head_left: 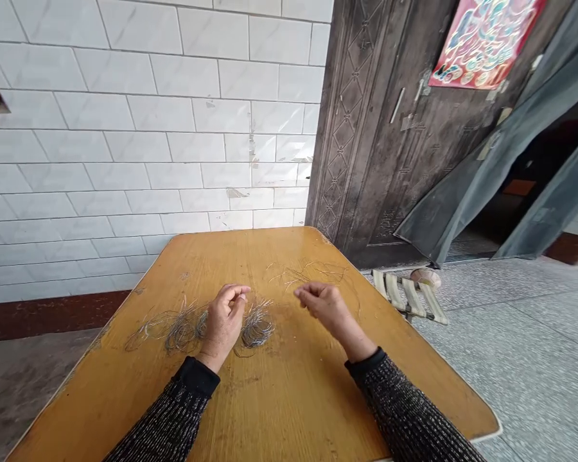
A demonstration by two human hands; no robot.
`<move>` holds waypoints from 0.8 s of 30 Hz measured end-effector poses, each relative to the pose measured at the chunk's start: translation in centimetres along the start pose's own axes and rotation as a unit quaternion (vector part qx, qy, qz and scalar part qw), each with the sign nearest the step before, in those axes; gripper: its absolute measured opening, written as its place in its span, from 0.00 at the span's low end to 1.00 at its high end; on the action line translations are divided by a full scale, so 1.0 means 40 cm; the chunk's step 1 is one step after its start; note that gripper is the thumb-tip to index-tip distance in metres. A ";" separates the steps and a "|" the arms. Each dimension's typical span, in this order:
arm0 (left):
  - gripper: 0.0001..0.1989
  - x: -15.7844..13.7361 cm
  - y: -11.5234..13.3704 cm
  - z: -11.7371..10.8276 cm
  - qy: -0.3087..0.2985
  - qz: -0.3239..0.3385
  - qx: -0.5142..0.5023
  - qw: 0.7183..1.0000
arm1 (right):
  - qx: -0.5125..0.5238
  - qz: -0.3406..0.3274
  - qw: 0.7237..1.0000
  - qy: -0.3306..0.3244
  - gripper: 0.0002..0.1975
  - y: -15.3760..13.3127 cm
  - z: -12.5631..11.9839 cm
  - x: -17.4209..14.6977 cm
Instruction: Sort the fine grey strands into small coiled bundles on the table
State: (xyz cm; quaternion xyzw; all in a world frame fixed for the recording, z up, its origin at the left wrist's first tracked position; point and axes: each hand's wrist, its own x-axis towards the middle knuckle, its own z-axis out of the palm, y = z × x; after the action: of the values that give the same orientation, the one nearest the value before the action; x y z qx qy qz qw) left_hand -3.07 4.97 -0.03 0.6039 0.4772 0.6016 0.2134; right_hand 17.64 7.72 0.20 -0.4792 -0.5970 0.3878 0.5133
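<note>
My left hand [224, 322] is raised over the wooden table, its thumb and fingertips drawn together; anything between them is too fine to make out. Across from it, my right hand [328, 309] is closed in a pinch, and what it holds cannot be seen clearly either. A grey bundle of coiled thin wire [257, 328] lies just right of my left hand. More tangled wire [180, 330] is spread to that hand's left, partly hidden behind it. Beyond my right hand lie several loose, thin brownish strands [313, 272].
The yellow-brown table [279, 410] reaches towards a white tiled wall [173, 147]. A dark carved door [390, 160] stands at the back right, with a grey curtain [481, 186] beside it. A low strap-seated stool [409, 295] is on the floor right of the table.
</note>
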 end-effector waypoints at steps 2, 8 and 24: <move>0.08 -0.008 0.010 0.005 -0.031 0.038 0.036 0.998 | 0.000 -0.029 0.997 0.068 0.15 -0.024 -0.078 0.022; 0.10 -0.045 0.029 0.025 -0.148 0.238 0.119 0.952 | -0.055 -0.095 0.975 0.195 0.16 -0.042 -0.230 0.086; 0.14 -0.074 0.020 0.039 -0.235 0.358 0.199 0.881 | -0.418 -0.101 0.902 -0.042 0.11 0.042 -0.174 0.061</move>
State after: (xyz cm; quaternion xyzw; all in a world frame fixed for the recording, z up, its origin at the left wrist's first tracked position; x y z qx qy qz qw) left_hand -0.83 2.62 -1.21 0.8873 0.2734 0.3698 -0.0352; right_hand 24.74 10.30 0.40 -0.5700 -0.7707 0.0682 0.2765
